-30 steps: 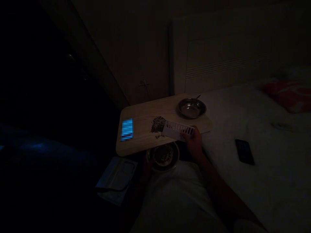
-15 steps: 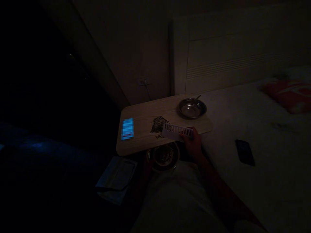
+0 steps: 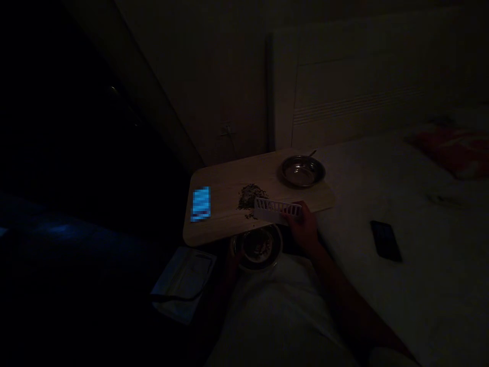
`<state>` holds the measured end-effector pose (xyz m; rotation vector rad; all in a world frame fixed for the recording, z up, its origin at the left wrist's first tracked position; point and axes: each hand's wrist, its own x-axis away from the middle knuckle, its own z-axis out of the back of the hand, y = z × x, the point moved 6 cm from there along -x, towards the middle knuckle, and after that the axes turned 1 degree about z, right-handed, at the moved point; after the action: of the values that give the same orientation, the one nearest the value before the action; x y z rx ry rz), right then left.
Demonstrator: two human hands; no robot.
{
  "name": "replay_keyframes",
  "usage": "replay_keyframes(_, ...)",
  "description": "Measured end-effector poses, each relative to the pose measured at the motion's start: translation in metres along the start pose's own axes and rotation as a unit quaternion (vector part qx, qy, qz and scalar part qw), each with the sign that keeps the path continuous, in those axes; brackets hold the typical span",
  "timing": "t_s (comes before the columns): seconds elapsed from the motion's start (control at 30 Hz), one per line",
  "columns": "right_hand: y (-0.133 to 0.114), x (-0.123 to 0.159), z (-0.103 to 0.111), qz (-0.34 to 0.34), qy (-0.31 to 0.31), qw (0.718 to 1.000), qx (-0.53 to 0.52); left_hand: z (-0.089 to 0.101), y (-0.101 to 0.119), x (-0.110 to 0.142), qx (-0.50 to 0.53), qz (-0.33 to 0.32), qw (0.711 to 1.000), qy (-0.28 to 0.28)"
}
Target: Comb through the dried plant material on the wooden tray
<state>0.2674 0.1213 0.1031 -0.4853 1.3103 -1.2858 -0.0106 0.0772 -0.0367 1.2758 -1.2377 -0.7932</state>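
My right hand (image 3: 303, 224) is closed round one end of a white slotted plastic piece (image 3: 269, 214), whose exact kind I cannot make out. Its far end touches or overlaps the near side of a heap of small dark seed-like bits (image 3: 248, 196) on the wooden tabletop (image 3: 223, 178). A few bits lie loose in front of the heap. Just below the table's near edge is a round metal bowl (image 3: 278, 255) with similar bits inside. My left hand (image 3: 236, 252), very dark, grips this bowl at its left rim; most of its fingers are hidden.
A shiny metal bowl (image 3: 303, 173) with a utensil handle stands at the table's back right. A lit, pixelated screen (image 3: 200, 204) lies at the left. On the bed (image 3: 351, 204) is a dark phone (image 3: 385, 240). A pale box or bag (image 3: 183, 283) is lower left.
The slotted piece has shifted slightly left and its left end has dropped nearer the tabletop. The bowl in my left hand stays in about the same place.
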Motion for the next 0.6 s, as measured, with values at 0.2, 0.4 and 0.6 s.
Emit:
replay_keyframes(0.2,-0.003,0.0,0.0,0.015,-0.007,1.0,0.008,-0.002,0.002,0.0,0.006,-0.008,1.0,0.001)
replay_keyframes(0.4,-0.003,0.0,-0.003,0.008,-0.018,1.0,0.0,0.005,-0.006,-0.004,0.007,-0.003,1.0,0.023)
replay_keyframes(0.6,-0.001,0.002,-0.007,0.004,-0.025,1.0,-0.018,0.006,-0.017,-0.005,0.025,0.028,0.999,0.01)
